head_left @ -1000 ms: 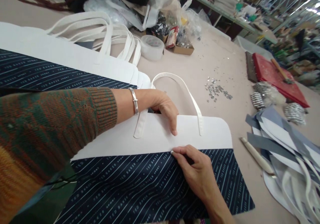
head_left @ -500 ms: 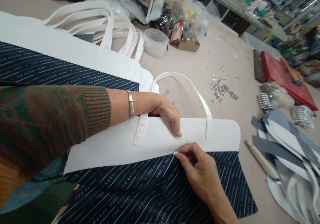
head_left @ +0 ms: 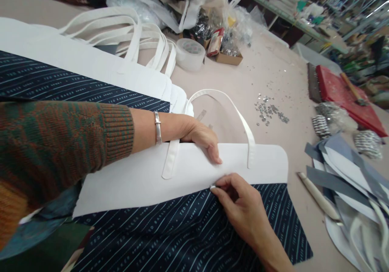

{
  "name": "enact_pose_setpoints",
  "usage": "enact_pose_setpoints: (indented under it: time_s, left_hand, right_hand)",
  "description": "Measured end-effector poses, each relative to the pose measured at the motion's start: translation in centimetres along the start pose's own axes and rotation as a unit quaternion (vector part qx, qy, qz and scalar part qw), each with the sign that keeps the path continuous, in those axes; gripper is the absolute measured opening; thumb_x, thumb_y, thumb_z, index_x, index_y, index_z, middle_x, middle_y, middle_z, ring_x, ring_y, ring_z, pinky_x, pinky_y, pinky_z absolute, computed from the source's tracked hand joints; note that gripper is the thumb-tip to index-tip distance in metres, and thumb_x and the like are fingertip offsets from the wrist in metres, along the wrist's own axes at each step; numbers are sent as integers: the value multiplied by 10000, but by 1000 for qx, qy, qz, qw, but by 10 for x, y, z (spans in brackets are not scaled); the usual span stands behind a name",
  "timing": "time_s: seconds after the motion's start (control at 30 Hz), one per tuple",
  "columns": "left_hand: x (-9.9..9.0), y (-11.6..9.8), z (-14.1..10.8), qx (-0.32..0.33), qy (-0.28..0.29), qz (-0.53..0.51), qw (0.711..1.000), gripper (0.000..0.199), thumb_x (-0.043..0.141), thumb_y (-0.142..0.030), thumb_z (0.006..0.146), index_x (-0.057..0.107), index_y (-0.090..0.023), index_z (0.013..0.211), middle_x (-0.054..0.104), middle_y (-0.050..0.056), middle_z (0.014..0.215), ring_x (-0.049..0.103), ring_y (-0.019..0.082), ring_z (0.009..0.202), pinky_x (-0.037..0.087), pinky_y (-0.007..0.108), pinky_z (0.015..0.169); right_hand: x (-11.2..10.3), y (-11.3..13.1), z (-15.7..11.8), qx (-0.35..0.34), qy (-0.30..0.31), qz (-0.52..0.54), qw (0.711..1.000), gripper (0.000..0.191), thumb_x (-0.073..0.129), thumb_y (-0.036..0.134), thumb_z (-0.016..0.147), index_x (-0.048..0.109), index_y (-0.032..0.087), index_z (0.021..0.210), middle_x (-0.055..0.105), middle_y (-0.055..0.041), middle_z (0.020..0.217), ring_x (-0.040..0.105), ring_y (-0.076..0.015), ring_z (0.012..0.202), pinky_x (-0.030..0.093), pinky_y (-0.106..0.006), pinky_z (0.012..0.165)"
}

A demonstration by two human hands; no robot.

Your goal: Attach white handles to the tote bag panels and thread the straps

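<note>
In front of me lies a bag panel with a white upper band (head_left: 133, 183) and navy striped lettered fabric (head_left: 170, 231). A white strap handle (head_left: 227, 101) is attached to the band. My left hand (head_left: 203, 140) reaches over the band's top edge, with one digit pressed on its front and the other fingers hidden behind. Just below, my right hand (head_left: 240, 203) is closed in a pinch at the seam between white and navy. Between its thumb and fingertip shows a small pale, shiny piece (head_left: 212, 187), too small to name.
A stack of similar white and navy panels (head_left: 91, 65) with strap handles lies at the left. Behind are a tape roll (head_left: 190, 53) and a small cardboard box (head_left: 229, 58). Scattered metal discs (head_left: 270, 112), a pale-handled tool (head_left: 319, 197) and grey-white cut pieces (head_left: 349, 183) lie right.
Both hands keep nearly the same place and hold. The white band's right end and the strap have shifted slightly left.
</note>
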State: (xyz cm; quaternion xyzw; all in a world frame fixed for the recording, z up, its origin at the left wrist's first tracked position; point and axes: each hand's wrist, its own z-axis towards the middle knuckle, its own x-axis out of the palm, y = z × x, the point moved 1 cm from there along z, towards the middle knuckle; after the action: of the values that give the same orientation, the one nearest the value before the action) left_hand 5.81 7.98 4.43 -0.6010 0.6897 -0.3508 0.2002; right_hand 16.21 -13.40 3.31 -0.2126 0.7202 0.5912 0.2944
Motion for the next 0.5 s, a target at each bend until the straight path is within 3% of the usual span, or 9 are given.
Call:
enact_pose_setpoints:
  time_s: [0.23, 0.5]
  left_hand:
    - [6, 2, -4, 3, -9, 6, 1000, 329, 662, -422, 774, 756, -138, 912, 741, 108, 816, 690, 273, 757, 567, 380, 673]
    - [13, 3, -3, 18, 20, -44, 999, 299, 650, -374, 773, 739, -142, 940, 737, 72, 777, 683, 238, 738, 561, 333, 694]
  right_hand:
    - [-2, -1, 0, 3, 16, 13, 1000, 149, 657, 269, 875, 617, 219, 741, 620, 14, 704, 550, -135, 614, 443, -253, 595]
    - [5, -1, 1, -11, -48, -49, 998, 251, 649, 272, 864, 485, 226, 680, 528, 50, 608, 460, -112, 543, 412, -231, 570]
